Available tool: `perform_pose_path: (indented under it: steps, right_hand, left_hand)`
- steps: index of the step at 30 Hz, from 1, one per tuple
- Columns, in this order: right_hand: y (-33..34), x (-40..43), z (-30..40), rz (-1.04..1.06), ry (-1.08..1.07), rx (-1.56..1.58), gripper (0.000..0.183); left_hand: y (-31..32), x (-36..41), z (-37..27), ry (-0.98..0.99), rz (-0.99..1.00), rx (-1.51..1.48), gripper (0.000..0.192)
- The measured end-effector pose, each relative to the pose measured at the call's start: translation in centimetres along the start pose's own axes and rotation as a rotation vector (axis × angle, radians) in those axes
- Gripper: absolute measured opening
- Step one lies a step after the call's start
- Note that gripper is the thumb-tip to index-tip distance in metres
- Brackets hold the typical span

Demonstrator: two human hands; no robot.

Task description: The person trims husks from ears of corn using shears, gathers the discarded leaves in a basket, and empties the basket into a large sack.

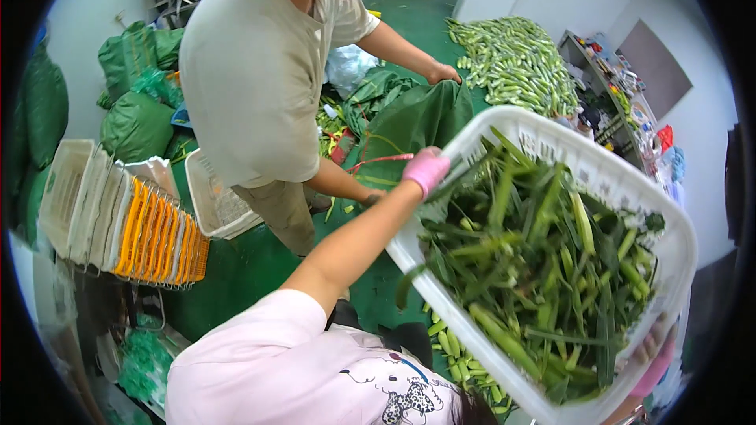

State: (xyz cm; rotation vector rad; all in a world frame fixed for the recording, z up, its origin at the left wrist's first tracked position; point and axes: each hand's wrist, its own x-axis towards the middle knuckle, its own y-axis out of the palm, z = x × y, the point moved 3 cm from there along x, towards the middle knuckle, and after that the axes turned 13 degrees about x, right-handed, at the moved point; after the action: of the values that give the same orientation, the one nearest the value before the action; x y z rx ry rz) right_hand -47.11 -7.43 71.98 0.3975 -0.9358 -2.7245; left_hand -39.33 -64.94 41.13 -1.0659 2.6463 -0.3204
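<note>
In front of me a white plastic basket (679, 236), tilted toward the other person, is full of green corn husks and leaves (531, 271). My left hand (426, 170), in a pink glove, grips the far left part of its rim. At the near right corner my right hand (654, 354), also pink-gloved, holds the basket with the fingers partly showing. Beyond the left rim, a person (254, 71) in a light shirt holds up the edge of a green woven sack (422, 118). What is inside the sack is hidden.
Green ears of corn (514, 65) are heaped on the green floor (236, 277) at the back. More lie below the basket (458, 354). Stacked orange and white crates (159, 233) stand left, near a white crate (204, 200) and filled green sacks (139, 127). A cluttered shelf (614, 100) lines the right.
</note>
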Motion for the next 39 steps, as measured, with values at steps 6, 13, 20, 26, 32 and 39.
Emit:
perform_pose_path:
  steps: [6, 13, 20, 26, 32, 39]
  right_hand:
    - [9.0, 9.0, -8.2, 0.254, 0.325, 0.207, 0.038]
    - [4.8, 20.1, -11.0, 0.334, 0.465, 0.162, 0.033]
    - [10.5, 24.4, -14.9, 0.278, 0.440, 0.037, 0.037]
    - [21.1, 22.8, -23.5, 0.447, 0.594, 0.023, 0.039]
    - [21.0, 30.8, -34.0, 0.296, 0.514, -0.203, 0.028]
    - [21.0, 30.5, -40.2, 0.189, 0.585, -0.219, 0.052]
  left_hand:
    - [-3.8, 8.8, 5.6, -0.166, 0.009, -0.063, 0.027]
    - [-3.6, 11.1, 8.8, -0.273, -0.014, -0.058, 0.032]
    - [-5.0, 7.8, 16.7, -0.235, -0.261, -0.282, 0.036]
    - [-6.4, 6.8, 24.1, -0.219, -0.306, 0.112, 0.045]
    - [-2.4, 6.2, 26.0, -0.247, 0.052, -0.350, 0.050]
    - [4.6, -6.7, -6.9, 0.032, 0.206, 0.139, 0.072]
